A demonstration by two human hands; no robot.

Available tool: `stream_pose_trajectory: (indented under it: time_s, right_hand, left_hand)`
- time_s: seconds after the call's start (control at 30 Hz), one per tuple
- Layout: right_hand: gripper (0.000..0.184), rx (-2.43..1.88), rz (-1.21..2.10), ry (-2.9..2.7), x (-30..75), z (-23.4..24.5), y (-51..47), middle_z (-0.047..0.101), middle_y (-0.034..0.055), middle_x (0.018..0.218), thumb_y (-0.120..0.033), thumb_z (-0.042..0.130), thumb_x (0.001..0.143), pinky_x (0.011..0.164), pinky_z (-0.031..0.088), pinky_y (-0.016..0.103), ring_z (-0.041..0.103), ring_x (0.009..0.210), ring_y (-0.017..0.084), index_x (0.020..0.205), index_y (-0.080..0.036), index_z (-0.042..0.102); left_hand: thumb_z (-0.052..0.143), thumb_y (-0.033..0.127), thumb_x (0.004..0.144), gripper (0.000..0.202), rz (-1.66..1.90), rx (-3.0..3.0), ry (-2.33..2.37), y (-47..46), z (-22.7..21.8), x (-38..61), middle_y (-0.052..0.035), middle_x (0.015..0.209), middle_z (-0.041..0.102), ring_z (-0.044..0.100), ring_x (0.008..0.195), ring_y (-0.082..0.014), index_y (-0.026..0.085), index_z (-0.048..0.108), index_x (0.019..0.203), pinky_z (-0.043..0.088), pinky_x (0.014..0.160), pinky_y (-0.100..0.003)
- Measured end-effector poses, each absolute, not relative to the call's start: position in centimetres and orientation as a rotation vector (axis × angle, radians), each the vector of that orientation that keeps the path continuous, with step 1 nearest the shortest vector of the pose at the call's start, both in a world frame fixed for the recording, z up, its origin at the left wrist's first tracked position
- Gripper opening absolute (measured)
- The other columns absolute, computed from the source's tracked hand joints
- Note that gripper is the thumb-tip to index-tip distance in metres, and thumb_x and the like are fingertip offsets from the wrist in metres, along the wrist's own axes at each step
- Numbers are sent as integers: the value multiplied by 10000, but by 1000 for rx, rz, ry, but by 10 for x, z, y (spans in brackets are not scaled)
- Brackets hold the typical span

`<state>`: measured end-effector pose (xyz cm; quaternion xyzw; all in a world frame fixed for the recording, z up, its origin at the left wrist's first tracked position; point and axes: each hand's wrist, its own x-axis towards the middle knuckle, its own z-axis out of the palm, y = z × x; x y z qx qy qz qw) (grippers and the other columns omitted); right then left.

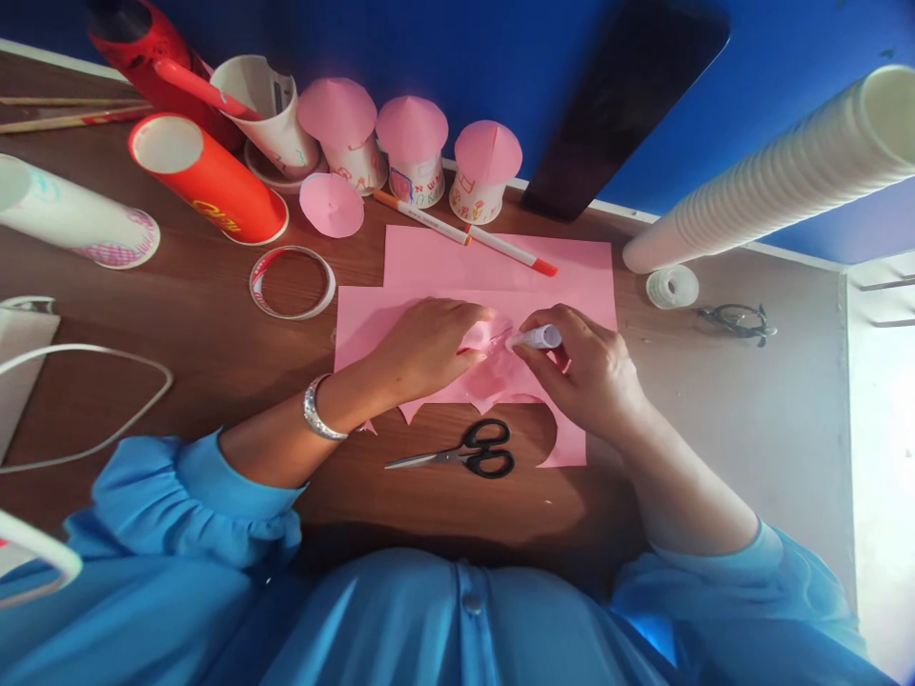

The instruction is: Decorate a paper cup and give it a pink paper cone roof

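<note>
My left hand presses down on a small pink paper piece that lies on a large pink paper sheet; its fingers are curled on the piece. My right hand grips a white glue stick, whose tip points left at the paper piece. Black-handled scissors lie shut on the wooden table just in front of both hands.
Three paper cups with pink cone tops stand at the back, with a loose pink cone, two orange-capped pens, a tape ring, red tubes and a long cup stack. Glasses lie at the right.
</note>
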<state>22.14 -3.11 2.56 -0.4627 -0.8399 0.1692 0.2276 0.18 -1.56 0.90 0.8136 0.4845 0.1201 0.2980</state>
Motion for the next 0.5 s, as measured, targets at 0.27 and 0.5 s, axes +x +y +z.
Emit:
stream_pose_trajectory:
  time_s: [0.27, 0.5]
  right_hand:
    - [94, -1271, 296, -2398, 225, 16, -26, 715, 56, 843, -256, 577, 990, 605, 453, 295, 639, 679, 179, 984, -186, 639]
    - [82, -1228, 405, -2344, 215, 22, -35, 706, 32, 869, -273, 586, 1007, 576, 445, 282, 552, 567, 124, 1021, -203, 626]
  left_hand:
    - [606, 300, 950, 387, 300, 2153, 1341, -17, 4, 1, -78, 1349, 736, 675, 1270, -285, 191, 684, 1312, 493, 1114, -416]
    - [578, 222, 926, 382, 288, 2171, 1310, -16, 7, 2, -54, 1295, 762, 687, 1240, -284, 199, 690, 1290, 502, 1075, -400]
